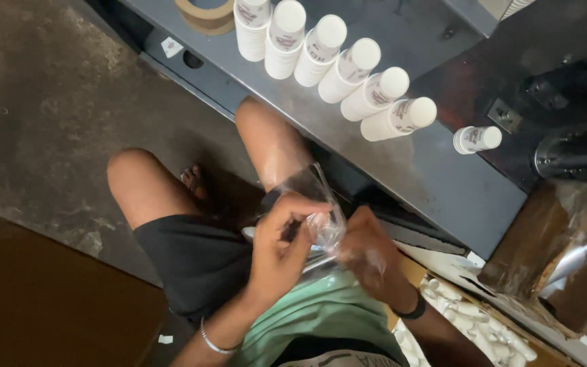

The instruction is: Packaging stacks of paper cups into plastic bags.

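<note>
My left hand [281,246] and my right hand [368,253] both grip a clear plastic bag [322,216] over my lap. The left fingers pinch its upper edge, and the right hand is tucked against the bag's lower side. The bag rises crumpled between the two hands. Whether it holds anything I cannot tell. I sit with bare knees, black shorts and a green shirt.
A grey metal shelf [443,183] runs in front of my knees and carries several stacks of white paper cups [348,71], plus one short stack [477,138]. A tape roll [205,15] lies at its far end. White pieces fill a box [484,326] at my right, beside a plastic-wrapped brown bundle [558,251].
</note>
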